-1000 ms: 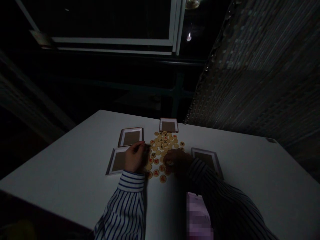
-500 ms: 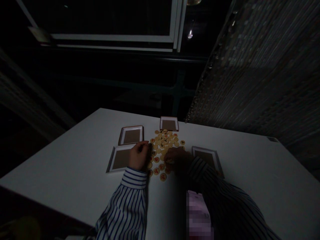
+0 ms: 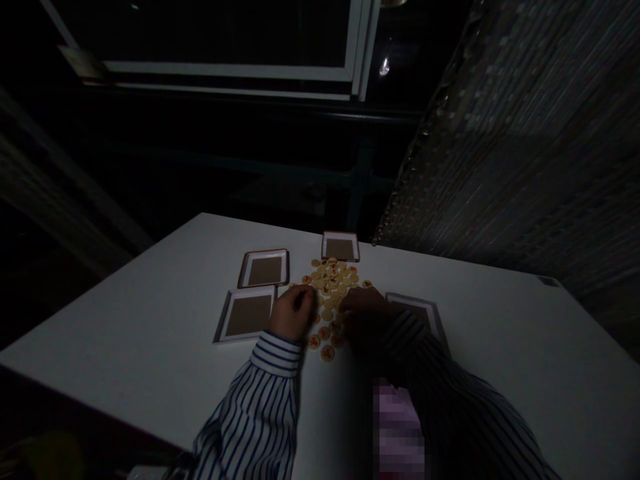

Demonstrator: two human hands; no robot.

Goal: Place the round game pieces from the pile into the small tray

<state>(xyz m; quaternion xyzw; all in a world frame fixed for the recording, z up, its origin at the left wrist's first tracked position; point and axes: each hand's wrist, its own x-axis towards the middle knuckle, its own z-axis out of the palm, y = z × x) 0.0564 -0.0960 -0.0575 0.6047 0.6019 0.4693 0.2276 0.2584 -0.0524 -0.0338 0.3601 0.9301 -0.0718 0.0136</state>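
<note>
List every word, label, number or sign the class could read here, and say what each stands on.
None can be read with certainty.
Red characters on the red-marked discs: too small and blurred.
Black characters on the black-marked discs: too small and dim.
The shallow trays: no lettering visible.

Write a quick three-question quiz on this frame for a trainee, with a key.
1. How many shallow trays are visible on the white table?
2. True or false: the round pieces are all packed inside one tray.
3. Which hand is nearer the two trays at the picture's left?

Key
1. Four.
2. False; the pieces lie scattered on the table.
3. The left hand.
</note>
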